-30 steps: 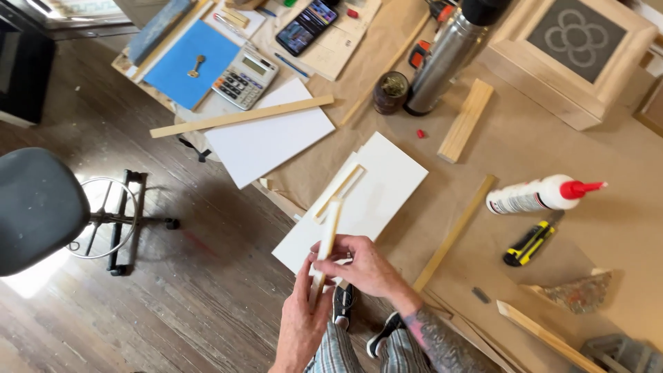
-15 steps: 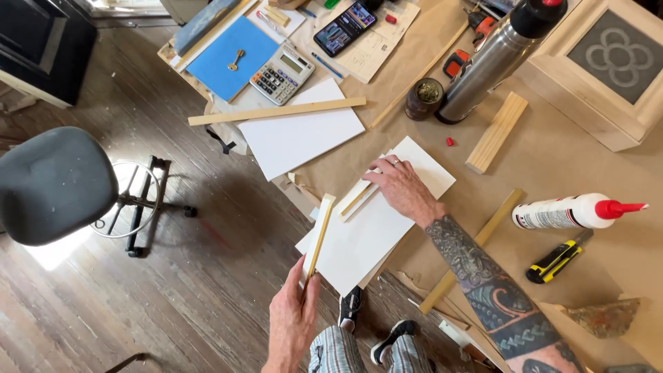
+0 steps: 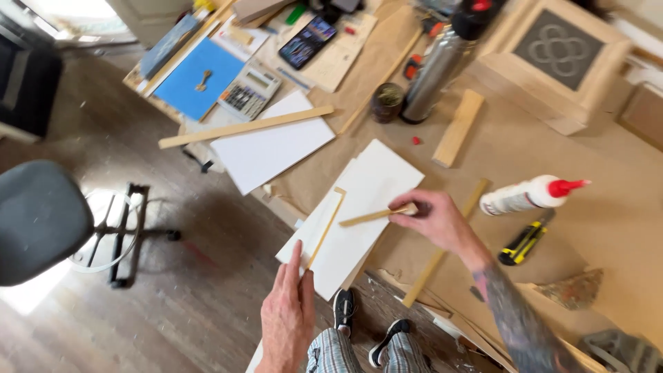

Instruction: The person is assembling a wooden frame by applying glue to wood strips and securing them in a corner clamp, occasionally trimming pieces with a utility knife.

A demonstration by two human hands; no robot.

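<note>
A white rectangular board [image 3: 359,207] lies at the front edge of the paper-covered workbench [image 3: 497,152]. My left hand [image 3: 289,314] rests at the board's near corner, fingertips pressing the near end of a long thin wooden strip [image 3: 326,228] that lies along the board's left edge. My right hand [image 3: 435,217] pinches one end of a shorter thin wooden strip [image 3: 373,216] lying across the board.
A glue bottle with a red cap [image 3: 528,193] and a yellow utility knife [image 3: 525,238] lie right of my right hand. Further back are another white board [image 3: 273,145], a long wood slat [image 3: 245,126], a calculator [image 3: 250,91], a metal flask [image 3: 442,62] and a wooden frame [image 3: 552,55]. A grey chair [image 3: 38,221] stands left.
The long strip has gone from raised in my left hand to lying along the board's left edge. My right hand drew back toward the board's right side with the short strip.
</note>
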